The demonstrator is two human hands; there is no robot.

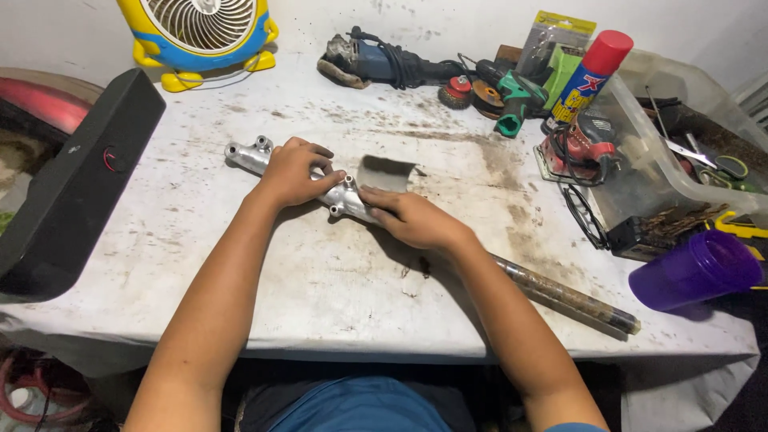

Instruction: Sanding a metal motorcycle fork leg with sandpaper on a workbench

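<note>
My left hand reaches in from below, fingers curled down over the silver fork leg, pinning it flat on the stained tabletop. My right hand presses a folded grey sandpaper sheet against the leg, fingers closed on it. The rusty tube runs toward the right edge; open room lies nearer me.
</note>
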